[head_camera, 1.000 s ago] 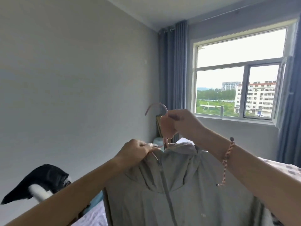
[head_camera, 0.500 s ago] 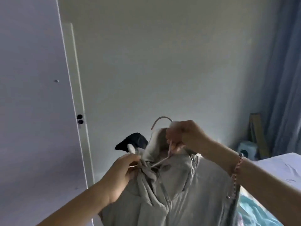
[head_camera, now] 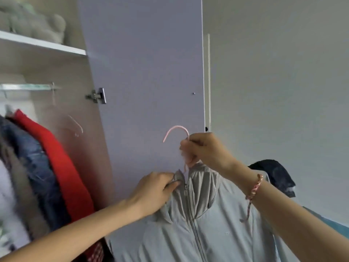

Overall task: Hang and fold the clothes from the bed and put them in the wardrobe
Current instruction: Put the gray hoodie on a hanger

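Note:
A light grey zip-up jacket (head_camera: 217, 229) hangs on a pink hanger (head_camera: 175, 130) in front of me. My right hand (head_camera: 203, 150) grips the hanger's neck just below its hook, holding the jacket up. My left hand (head_camera: 153, 191) pinches the jacket's collar beside the zipper top. The open wardrobe (head_camera: 62, 76) is at the left, with its rail (head_camera: 26, 86) high inside. Most of the hanger is hidden inside the jacket.
The wardrobe's lilac door (head_camera: 143, 72) stands open right behind the jacket. A red garment (head_camera: 56, 157), a dark blue one (head_camera: 30, 159) and others hang inside, beside an empty hanger (head_camera: 75, 125). Bedding lies on the top shelf (head_camera: 41, 43). A dark garment (head_camera: 273, 174) hangs at the right wall.
My view has swung left from the window and bed to the open wardrobe. Both hands kept their hold and carried the jacket on its hanger along.

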A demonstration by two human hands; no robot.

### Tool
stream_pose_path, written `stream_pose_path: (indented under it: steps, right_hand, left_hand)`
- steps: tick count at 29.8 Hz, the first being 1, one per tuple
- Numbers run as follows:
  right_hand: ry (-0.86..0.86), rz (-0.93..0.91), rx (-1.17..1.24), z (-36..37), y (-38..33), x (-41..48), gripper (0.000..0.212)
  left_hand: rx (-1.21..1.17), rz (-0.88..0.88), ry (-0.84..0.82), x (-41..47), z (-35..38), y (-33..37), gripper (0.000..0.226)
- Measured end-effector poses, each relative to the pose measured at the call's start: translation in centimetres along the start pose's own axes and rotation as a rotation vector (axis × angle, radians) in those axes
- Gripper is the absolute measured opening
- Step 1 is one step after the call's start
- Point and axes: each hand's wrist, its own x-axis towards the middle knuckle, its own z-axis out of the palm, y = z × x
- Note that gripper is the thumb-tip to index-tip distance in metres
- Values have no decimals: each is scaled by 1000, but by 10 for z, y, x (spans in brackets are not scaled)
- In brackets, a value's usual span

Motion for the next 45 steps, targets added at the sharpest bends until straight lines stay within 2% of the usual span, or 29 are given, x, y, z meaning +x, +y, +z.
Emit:
stream_pose_path:
  steps: [2,4,5,7,8,11,15,17,19,22,23,26,28,30,35,37,39,42,45]
  right_hand:
    - [-74,-41,-20,18,2,22,9]
    - [-130,-48,-282,34,12,43,26]
    - [-146,-46,-450,31,21,44,27]
    - [-172,-88,-592,53,42,57,13]
    - [-145,-123,-598,65,51,61,5]
    - [-99,-231,-540,100,64,81,3]
    - [-145,-206,-611,130,74,105,30]
    - [-230,-183,-631,142,71,119,39]
    - [-365,-92,-612,155,60,134,35]
    - [-509,84,-247,180,35,157,24]
    - [-504,89,-153,193,27,172,25]
    - [-412,85,-104,198,1,192,21]
    - [-310,86,-133,195,-18,207,17]
    - [-251,106,-166,196,-30,218,14]
    - [-221,195,-247,209,-29,227,8]
    - [-186,226,-260,211,-22,231,7]
    - [-129,240,-273,213,-17,238,15]
    - [-65,249,-174,225,-15,254,30]
    - [-62,256,-31,247,-25,267,15]
  left_hand:
    - [21,-36,170,-9,-21,-26,47]
    - [54,-71,279,-15,-44,-59,48]
    - [74,-49,295,-15,-50,-64,46]
    - [137,-21,334,-21,-69,-91,46]
    - [171,4,350,-23,-77,-104,45]
    - [290,-12,385,-25,-98,-148,41]
    - [352,-73,419,-28,-125,-201,43]
    - [358,-135,446,-27,-136,-227,46]
    - [309,-191,462,-23,-142,-250,47]
    - [173,-190,471,-12,-145,-278,51]
    - [127,-179,470,-5,-152,-291,51]
    - [-119,-169,372,19,-166,-299,41]
    - [-385,-292,224,35,-188,-308,28]
    - [-525,-484,135,46,-209,-331,57]
    - [-139,-907,58,50,-210,-397,76]
    - [39,-974,23,47,-207,-409,74]
    - [165,-1010,50,43,-209,-414,66]
    - [108,-1067,131,33,-211,-416,59]
    - [-90,-1068,257,31,-212,-409,61]
